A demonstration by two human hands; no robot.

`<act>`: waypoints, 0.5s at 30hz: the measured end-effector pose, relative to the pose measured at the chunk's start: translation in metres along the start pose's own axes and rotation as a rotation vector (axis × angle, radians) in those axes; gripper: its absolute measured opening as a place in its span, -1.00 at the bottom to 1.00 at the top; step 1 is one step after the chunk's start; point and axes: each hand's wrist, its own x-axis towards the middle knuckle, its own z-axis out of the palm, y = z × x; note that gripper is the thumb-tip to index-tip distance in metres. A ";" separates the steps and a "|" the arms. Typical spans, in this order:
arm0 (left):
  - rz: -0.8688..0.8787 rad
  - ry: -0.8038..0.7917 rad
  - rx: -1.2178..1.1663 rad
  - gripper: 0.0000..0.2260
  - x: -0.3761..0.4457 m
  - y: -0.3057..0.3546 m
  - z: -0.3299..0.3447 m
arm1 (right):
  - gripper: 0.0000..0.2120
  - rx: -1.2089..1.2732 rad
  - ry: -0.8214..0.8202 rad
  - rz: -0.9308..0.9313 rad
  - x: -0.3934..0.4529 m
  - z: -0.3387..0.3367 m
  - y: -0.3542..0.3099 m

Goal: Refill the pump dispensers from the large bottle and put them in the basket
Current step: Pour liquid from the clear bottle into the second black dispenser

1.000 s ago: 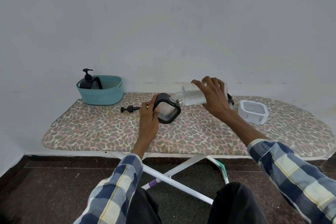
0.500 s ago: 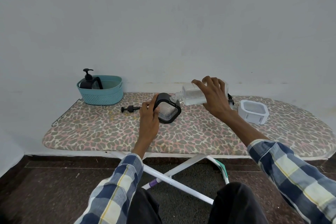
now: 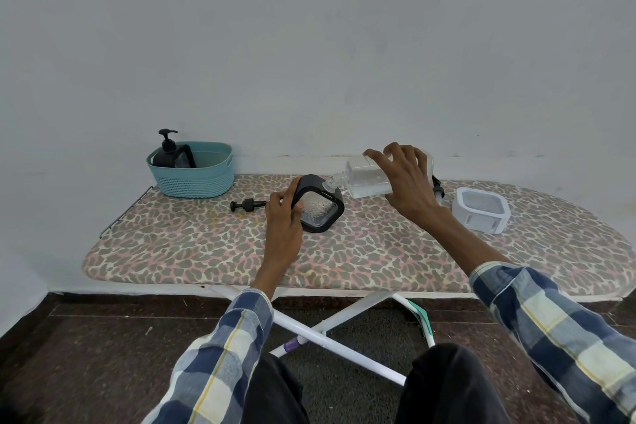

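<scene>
The right hand (image 3: 407, 182) has its grip wrapped over the large clear bottle (image 3: 366, 179), tipped so its neck meets the black-framed dispenser (image 3: 318, 205). The left hand (image 3: 284, 220) clasps that dispenser's left edge, tilted on the ironing board (image 3: 206, 244). Left of the dispenser lies a black pump head (image 3: 246, 205); farther left, the teal basket (image 3: 192, 175) holds a black pump dispenser (image 3: 168, 151). Whether liquid flows is unclear.

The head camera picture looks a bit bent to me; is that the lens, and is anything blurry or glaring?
Head view: yes, wide-angle bending, the ironing board bows at its edges. Lighting is soft and even, shadows faint, no strong glare. The clear large bottle in the right hand is hard to see against the pale wall; the black-framed dispenser in the left hand stays fairly sharp.
</scene>
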 end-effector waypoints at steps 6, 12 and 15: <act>-0.026 -0.012 0.000 -0.56 0.000 0.000 0.000 | 0.03 -0.007 0.004 -0.001 0.000 0.000 -0.001; -0.022 -0.011 -0.001 -0.55 0.001 -0.001 0.001 | 0.02 -0.009 0.008 -0.003 -0.001 -0.002 -0.001; -0.029 -0.014 -0.018 -0.55 0.001 -0.001 0.001 | 0.02 -0.020 0.003 -0.001 0.000 -0.001 -0.002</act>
